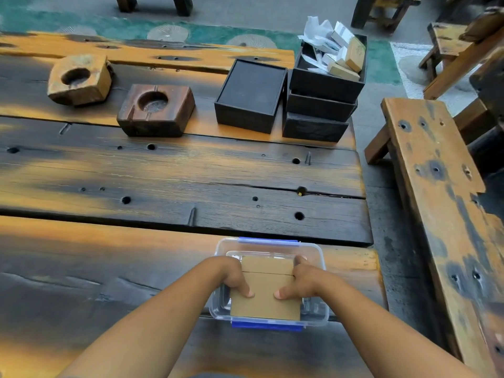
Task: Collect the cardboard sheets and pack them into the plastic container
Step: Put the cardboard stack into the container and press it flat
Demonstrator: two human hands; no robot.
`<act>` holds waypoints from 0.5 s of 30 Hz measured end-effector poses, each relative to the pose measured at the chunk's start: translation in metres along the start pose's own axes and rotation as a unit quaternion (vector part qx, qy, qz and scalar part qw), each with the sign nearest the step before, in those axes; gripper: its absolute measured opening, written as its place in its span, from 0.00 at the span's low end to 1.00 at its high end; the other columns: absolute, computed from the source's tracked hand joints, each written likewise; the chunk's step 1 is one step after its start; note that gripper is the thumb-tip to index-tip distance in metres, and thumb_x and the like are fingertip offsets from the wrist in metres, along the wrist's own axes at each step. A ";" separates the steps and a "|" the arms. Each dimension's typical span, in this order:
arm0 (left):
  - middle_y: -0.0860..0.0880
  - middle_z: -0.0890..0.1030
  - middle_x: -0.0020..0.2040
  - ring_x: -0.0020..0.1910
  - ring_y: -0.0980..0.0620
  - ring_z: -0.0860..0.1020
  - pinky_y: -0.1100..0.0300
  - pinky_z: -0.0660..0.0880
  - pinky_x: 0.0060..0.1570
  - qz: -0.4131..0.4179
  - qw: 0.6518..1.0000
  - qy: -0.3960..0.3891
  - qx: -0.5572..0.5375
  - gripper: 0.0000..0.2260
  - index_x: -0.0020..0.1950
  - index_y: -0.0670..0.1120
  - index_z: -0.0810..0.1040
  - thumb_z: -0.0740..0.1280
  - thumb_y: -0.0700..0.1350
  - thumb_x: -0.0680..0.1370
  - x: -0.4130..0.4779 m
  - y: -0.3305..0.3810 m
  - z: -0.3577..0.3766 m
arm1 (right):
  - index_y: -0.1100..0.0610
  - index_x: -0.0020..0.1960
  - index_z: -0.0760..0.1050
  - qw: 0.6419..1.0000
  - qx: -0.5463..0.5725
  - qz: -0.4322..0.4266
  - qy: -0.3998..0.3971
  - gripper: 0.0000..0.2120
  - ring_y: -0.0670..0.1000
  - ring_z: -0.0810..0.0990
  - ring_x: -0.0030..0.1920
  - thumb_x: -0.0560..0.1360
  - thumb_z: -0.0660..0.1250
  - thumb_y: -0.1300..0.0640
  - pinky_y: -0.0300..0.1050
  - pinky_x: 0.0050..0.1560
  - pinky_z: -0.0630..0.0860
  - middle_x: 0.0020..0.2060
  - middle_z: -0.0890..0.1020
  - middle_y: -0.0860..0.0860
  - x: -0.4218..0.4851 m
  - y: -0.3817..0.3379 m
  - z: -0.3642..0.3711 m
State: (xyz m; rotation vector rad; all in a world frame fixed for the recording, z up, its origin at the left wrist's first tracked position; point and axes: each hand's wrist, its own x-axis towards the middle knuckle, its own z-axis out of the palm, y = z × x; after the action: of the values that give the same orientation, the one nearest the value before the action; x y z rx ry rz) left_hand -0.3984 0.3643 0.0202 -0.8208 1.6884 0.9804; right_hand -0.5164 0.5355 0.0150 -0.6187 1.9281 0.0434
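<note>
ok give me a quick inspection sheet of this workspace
surface: dark, worn plank table.
job's things: clear plastic container at near edge; cardboard sheets in it.
clutter: two wooden blocks with round hollows, black boxes, one stack topped with paper packets.
grippers: left hand and right hand grip the sheets.
cables: nothing seen.
surroundings: wooden bench on right, more benches beyond.

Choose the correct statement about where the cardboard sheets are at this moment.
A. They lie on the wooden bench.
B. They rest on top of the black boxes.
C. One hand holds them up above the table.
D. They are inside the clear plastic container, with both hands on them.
D. The cardboard sheets sit within the walls of the clear plastic container, with the left hand and right hand on their sides, thumbs on top.
</note>
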 end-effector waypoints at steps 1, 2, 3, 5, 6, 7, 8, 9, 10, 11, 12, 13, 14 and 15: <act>0.45 0.75 0.70 0.68 0.44 0.74 0.48 0.68 0.72 0.002 1.000 -0.012 -0.006 0.30 0.72 0.42 0.71 0.75 0.49 0.73 -0.001 -0.001 0.001 | 0.62 0.76 0.62 1.000 -0.002 -0.007 0.001 0.48 0.54 0.66 0.73 0.67 0.73 0.35 0.52 0.72 0.66 0.80 0.48 0.49 -0.001 0.001 0.001; 0.45 0.75 0.70 0.68 0.44 0.74 0.49 0.68 0.72 0.002 1.000 -0.017 -0.006 0.30 0.73 0.42 0.71 0.75 0.50 0.74 -0.001 -0.001 0.003 | 0.61 0.77 0.61 1.000 -0.008 -0.012 0.001 0.48 0.54 0.64 0.74 0.67 0.73 0.35 0.52 0.72 0.65 0.80 0.45 0.48 -0.001 0.002 0.001; 0.46 0.75 0.70 0.68 0.44 0.74 0.49 0.68 0.72 0.002 1.000 -0.014 0.000 0.30 0.73 0.42 0.71 0.74 0.50 0.75 -0.002 -0.002 0.005 | 0.61 0.77 0.61 1.000 -0.017 -0.015 0.001 0.49 0.54 0.63 0.75 0.67 0.73 0.35 0.52 0.73 0.64 0.80 0.43 0.47 -0.001 0.002 0.002; 0.46 0.75 0.70 0.68 0.44 0.74 0.49 0.69 0.71 -0.002 0.999 0.021 0.045 0.31 0.73 0.42 0.71 0.73 0.53 0.74 -0.003 -0.001 0.008 | 0.61 0.78 0.60 0.999 -0.037 -0.011 -0.003 0.50 0.54 0.63 0.75 0.66 0.73 0.35 0.53 0.73 0.64 0.80 0.43 0.47 0.000 0.001 0.001; 0.45 0.75 0.70 0.67 0.44 0.74 0.49 0.69 0.70 -0.007 0.996 0.041 0.075 0.31 0.73 0.42 0.71 0.73 0.55 0.74 -0.003 0.000 0.009 | 0.60 0.78 0.59 0.999 -0.044 -0.007 -0.002 0.50 0.55 0.64 0.75 0.66 0.74 0.36 0.53 0.73 0.65 0.80 0.43 0.48 0.001 0.000 0.001; 0.45 0.75 0.70 0.67 0.43 0.74 0.49 0.69 0.70 -0.013 0.994 0.054 0.099 0.32 0.73 0.42 0.71 0.73 0.56 0.74 -0.004 0.001 0.010 | 0.61 0.78 0.58 0.999 -0.048 0.000 0.004 0.52 0.55 0.65 0.74 0.66 0.74 0.36 0.52 0.72 0.65 0.80 0.45 0.48 0.001 -0.001 0.002; 0.45 0.75 0.70 0.67 0.43 0.74 0.49 0.70 0.69 -0.019 0.992 0.061 0.113 0.32 0.73 0.42 0.71 0.73 0.56 0.74 -0.004 0.002 0.011 | 0.61 0.78 0.57 0.999 -0.049 0.008 0.013 0.53 0.55 0.66 0.73 0.65 0.75 0.36 0.52 0.72 0.66 0.80 0.48 0.49 0.001 -0.003 0.003; 0.44 0.75 0.70 0.67 0.43 0.74 0.50 0.70 0.69 -0.022 0.991 0.069 0.117 0.33 0.73 0.41 0.71 0.73 0.57 0.74 -0.004 0.003 0.013 | 0.62 0.78 0.56 0.998 -0.047 0.018 0.024 0.54 0.55 0.68 0.72 0.64 0.76 0.36 0.51 0.71 0.67 0.80 0.52 0.50 0.001 -0.004 0.005; 0.44 0.75 0.70 0.67 0.43 0.75 0.50 0.70 0.68 -0.023 0.990 0.079 0.111 0.33 0.73 0.41 0.70 0.73 0.56 0.74 -0.003 0.003 0.015 | 0.62 0.78 0.56 0.998 -0.043 0.028 0.037 0.55 0.55 0.69 0.70 0.63 0.76 0.36 0.51 0.70 0.68 0.78 0.56 0.51 0.000 -0.004 0.007; 0.44 0.75 0.69 0.67 0.43 0.75 0.51 0.71 0.67 -0.023 0.991 0.092 0.099 0.33 0.72 0.41 0.69 0.74 0.56 0.73 -0.003 0.003 0.017 | 0.62 0.77 0.57 0.997 -0.037 0.035 0.049 0.54 0.55 0.70 0.69 0.63 0.77 0.36 0.50 0.69 0.69 0.76 0.60 0.52 -0.001 -0.005 0.010; 0.44 0.75 0.69 0.67 0.43 0.75 0.52 0.71 0.66 -0.022 0.991 0.105 0.082 0.33 0.72 0.41 0.68 0.74 0.55 0.73 -0.004 0.002 0.020 | 0.61 0.76 0.59 0.997 -0.029 0.039 0.059 0.53 0.55 0.71 0.68 0.63 0.77 0.36 0.50 0.68 0.70 0.75 0.62 0.53 -0.001 -0.006 0.013; 0.44 0.74 0.69 0.66 0.43 0.75 0.52 0.72 0.66 -0.019 0.991 0.117 0.063 0.32 0.71 0.42 0.68 0.75 0.54 0.73 -0.004 0.001 0.023 | 0.60 0.75 0.61 0.997 -0.016 0.042 0.067 0.50 0.55 0.71 0.68 0.63 0.77 0.37 0.50 0.69 0.70 0.74 0.63 0.54 -0.002 -0.006 0.015; 0.44 0.75 0.68 0.65 0.43 0.76 0.52 0.72 0.65 -0.017 0.991 0.126 0.040 0.32 0.71 0.43 0.67 0.75 0.53 0.73 -0.004 -0.002 0.026 | 0.59 0.75 0.62 0.996 0.006 0.047 0.071 0.49 0.55 0.71 0.68 0.63 0.77 0.38 0.50 0.69 0.70 0.74 0.63 0.55 -0.003 -0.006 0.018; 0.44 0.75 0.68 0.64 0.44 0.76 0.53 0.73 0.65 -0.017 0.991 0.130 0.012 0.31 0.70 0.43 0.67 0.75 0.52 0.73 -0.005 -0.003 0.029 | 0.59 0.74 0.61 0.995 0.044 0.056 0.069 0.48 0.56 0.71 0.68 0.64 0.78 0.39 0.50 0.68 0.70 0.73 0.65 0.56 -0.005 -0.004 0.022</act>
State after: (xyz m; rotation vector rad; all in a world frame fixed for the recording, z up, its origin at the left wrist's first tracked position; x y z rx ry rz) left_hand -0.3822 0.3893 0.0182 -0.9932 1.8962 0.8555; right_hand -0.4946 0.5404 0.0104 -0.4633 2.0862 -0.0145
